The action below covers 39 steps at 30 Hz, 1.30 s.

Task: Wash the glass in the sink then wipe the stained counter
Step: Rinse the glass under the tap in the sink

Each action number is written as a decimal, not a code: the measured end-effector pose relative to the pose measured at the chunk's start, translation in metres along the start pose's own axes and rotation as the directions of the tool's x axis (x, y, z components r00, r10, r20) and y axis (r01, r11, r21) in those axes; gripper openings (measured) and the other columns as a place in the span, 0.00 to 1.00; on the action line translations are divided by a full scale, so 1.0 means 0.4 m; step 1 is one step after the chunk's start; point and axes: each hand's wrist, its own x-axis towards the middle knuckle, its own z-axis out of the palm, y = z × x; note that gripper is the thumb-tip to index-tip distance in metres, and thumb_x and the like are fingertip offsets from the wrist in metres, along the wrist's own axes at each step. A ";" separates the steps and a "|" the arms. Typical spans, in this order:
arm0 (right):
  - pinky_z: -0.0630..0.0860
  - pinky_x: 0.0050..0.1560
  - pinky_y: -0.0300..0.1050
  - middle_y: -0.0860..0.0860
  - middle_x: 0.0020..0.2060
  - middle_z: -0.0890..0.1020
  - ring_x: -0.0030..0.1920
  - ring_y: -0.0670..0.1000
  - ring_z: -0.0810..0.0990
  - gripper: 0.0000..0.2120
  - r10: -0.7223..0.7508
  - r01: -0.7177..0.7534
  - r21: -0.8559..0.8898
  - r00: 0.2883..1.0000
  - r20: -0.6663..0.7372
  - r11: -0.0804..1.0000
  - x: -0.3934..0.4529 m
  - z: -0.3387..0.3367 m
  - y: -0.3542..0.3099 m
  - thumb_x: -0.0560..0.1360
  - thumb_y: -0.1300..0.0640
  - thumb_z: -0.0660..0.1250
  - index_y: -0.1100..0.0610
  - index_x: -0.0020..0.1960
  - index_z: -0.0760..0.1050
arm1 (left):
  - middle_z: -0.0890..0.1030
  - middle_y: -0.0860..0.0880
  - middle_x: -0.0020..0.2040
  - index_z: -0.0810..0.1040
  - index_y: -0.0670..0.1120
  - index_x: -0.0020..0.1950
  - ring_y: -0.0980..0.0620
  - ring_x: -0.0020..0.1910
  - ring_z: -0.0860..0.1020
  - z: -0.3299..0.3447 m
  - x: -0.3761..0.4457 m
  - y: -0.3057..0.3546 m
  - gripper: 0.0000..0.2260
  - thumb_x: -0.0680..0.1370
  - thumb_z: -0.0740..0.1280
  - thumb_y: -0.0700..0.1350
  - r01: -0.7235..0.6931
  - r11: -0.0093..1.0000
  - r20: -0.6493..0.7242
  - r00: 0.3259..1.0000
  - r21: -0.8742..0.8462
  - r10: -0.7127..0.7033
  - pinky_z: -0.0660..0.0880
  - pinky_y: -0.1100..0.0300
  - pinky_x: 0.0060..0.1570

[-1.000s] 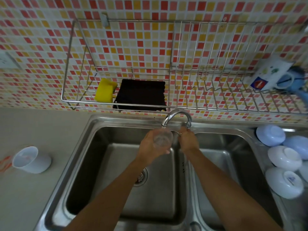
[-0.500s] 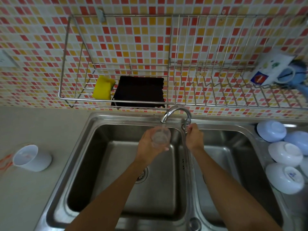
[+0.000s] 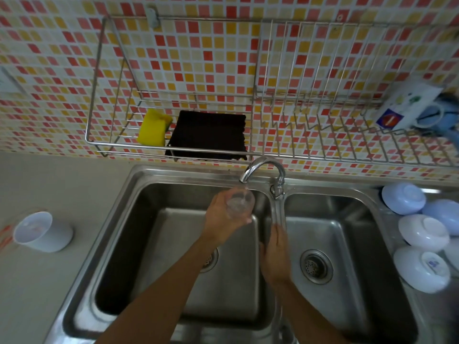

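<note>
While wet under the tap (image 3: 260,167), probably slick and breakable — glass (image 3: 239,202) wrapped by left hand (image 3: 223,219) fingers round its side, right hand (image 3: 275,254) loose, empty.

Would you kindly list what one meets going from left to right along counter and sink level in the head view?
White cup → left hand holding the glass under the faucet → right hand → right basin drain → upturned bowls.

Left hand (image 3: 224,219) holds glass (image 3: 239,203) under faucet (image 3: 260,170) — right hand (image 3: 275,256) hangs free.
</note>
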 end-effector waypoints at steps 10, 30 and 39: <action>0.56 0.73 0.56 0.66 0.70 0.66 0.72 0.64 0.64 0.34 -0.156 0.189 -0.355 0.980 0.120 0.915 -0.021 0.018 0.025 0.63 0.73 0.69 0.66 0.69 0.67 | 0.71 0.54 0.59 0.72 0.60 0.61 0.62 0.57 0.70 -0.030 -0.006 -0.072 0.32 0.60 0.80 0.49 0.085 0.992 0.115 0.989 0.092 -0.095 0.70 0.72 0.54; 0.58 0.73 0.56 0.65 0.73 0.61 0.74 0.61 0.58 0.33 -0.144 0.182 -0.337 0.980 0.135 0.924 -0.027 -0.002 0.017 0.70 0.65 0.64 0.67 0.73 0.59 | 0.77 0.51 0.54 0.69 0.49 0.63 0.51 0.50 0.78 -0.118 -0.103 -0.286 0.32 0.64 0.77 0.52 0.344 0.830 0.366 0.776 0.438 -0.514 0.78 0.55 0.48; 0.59 0.72 0.57 0.68 0.70 0.65 0.72 0.63 0.63 0.26 -0.164 0.185 -0.330 0.982 0.092 0.926 -0.032 0.013 0.026 0.80 0.56 0.44 0.70 0.72 0.60 | 0.74 0.48 0.63 0.67 0.53 0.68 0.43 0.64 0.70 -0.125 -0.064 -0.279 0.34 0.67 0.70 0.64 0.099 0.681 0.377 0.771 0.726 -0.513 0.65 0.46 0.64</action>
